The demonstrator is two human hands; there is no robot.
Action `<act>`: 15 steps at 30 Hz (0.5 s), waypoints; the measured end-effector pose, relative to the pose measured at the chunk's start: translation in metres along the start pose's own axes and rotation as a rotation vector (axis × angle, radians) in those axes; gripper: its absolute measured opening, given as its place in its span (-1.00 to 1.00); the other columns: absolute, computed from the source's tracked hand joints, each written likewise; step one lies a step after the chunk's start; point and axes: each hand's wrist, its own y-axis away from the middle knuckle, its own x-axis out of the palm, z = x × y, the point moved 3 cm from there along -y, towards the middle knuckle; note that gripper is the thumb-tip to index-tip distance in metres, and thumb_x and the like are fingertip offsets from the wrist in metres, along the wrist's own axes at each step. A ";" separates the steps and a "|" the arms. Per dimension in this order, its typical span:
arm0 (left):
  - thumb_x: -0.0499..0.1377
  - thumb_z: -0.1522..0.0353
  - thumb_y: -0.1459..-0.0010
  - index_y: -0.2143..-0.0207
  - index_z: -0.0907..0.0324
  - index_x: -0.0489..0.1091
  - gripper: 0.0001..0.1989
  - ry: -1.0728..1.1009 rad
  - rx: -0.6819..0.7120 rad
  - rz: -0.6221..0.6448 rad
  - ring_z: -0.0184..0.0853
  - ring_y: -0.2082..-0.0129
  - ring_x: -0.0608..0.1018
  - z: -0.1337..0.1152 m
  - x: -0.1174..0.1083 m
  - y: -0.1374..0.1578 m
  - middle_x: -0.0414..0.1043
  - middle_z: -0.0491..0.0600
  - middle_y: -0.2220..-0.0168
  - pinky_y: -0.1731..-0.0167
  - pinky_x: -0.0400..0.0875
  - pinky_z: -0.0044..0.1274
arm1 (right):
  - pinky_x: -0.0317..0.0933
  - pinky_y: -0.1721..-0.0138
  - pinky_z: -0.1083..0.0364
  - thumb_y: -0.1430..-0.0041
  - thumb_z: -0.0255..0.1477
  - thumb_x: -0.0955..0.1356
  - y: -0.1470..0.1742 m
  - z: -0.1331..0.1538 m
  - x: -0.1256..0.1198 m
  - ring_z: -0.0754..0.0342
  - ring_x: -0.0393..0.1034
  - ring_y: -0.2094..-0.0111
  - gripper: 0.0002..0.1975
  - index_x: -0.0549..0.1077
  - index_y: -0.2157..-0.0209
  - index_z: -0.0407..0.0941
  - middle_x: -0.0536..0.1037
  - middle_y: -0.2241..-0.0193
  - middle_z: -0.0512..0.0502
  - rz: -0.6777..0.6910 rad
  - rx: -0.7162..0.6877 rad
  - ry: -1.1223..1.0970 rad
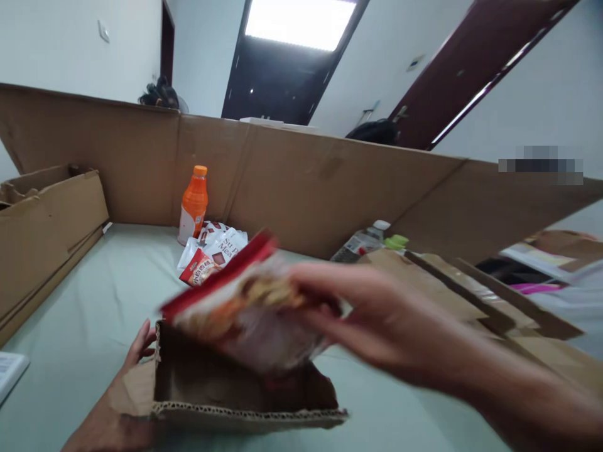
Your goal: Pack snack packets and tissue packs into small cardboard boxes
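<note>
My right hand (336, 301) is closed on a blurred snack bag (257, 320) with a red top edge and a see-through lower part. The bag is tilted over the opening of a small cardboard box (254, 422), and its lower end hides part of the inside. My left hand (140, 345) grips the box at its left side; a torn flap covers the wrist, and some of the fingers are behind the box wall. Beyond the box, a small red packet (198, 269) and white printed pouches (228, 246) lie together on the pale green surface.
An orange bottle (194, 204) stands behind the pouches against a tall cardboard wall (301, 182). On the left is a long cardboard box (51, 220), with a white object (10, 371) nearer. Clear bottles (360, 243) and cardboard boxes (424, 285) lie to the right.
</note>
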 end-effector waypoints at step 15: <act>0.48 0.09 0.08 -0.50 -0.12 -0.26 0.27 -0.085 -0.068 -0.368 0.20 -0.34 0.35 -0.030 -0.052 0.011 0.12 0.17 -0.43 -0.26 0.32 0.01 | 0.45 0.01 -0.15 -0.17 -0.32 0.35 -0.064 -0.182 0.057 -0.19 0.53 -0.03 -0.69 0.61 0.08 -0.05 0.63 -0.03 -0.23 -0.213 0.245 0.172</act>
